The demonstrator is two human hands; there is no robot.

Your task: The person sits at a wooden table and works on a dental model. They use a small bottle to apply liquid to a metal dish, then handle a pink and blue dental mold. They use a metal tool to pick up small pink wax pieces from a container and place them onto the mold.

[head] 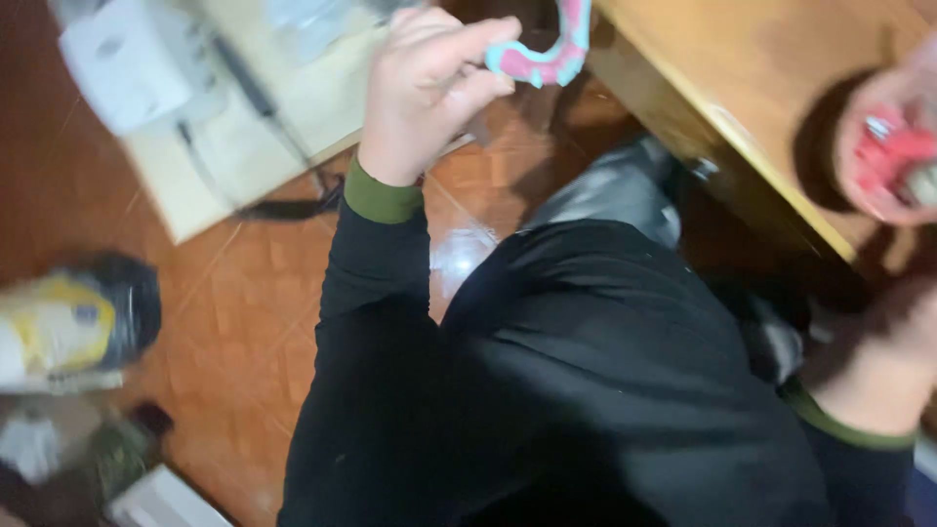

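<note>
A black sleeve [390,322] with an olive cuff lies closest. Beyond it the left hand [425,88] pinches one end of a curved pink-and-teal piece [551,54] above the reddish tiled floor [244,283]; it looks light and rubbery, likely best gripped along its thick arc. The right hand [883,146], blurred, closes around a small red object [893,151] over the wooden table [781,68].

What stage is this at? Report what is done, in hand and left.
Done: nothing looks finished; the frame is motion-blurred. In hand: the left hand pinches a curved pink and teal piece raised over the floor, and the right hand closes on a red object above the wooden table. Left: the two pieces remain apart, one per hand.
</note>
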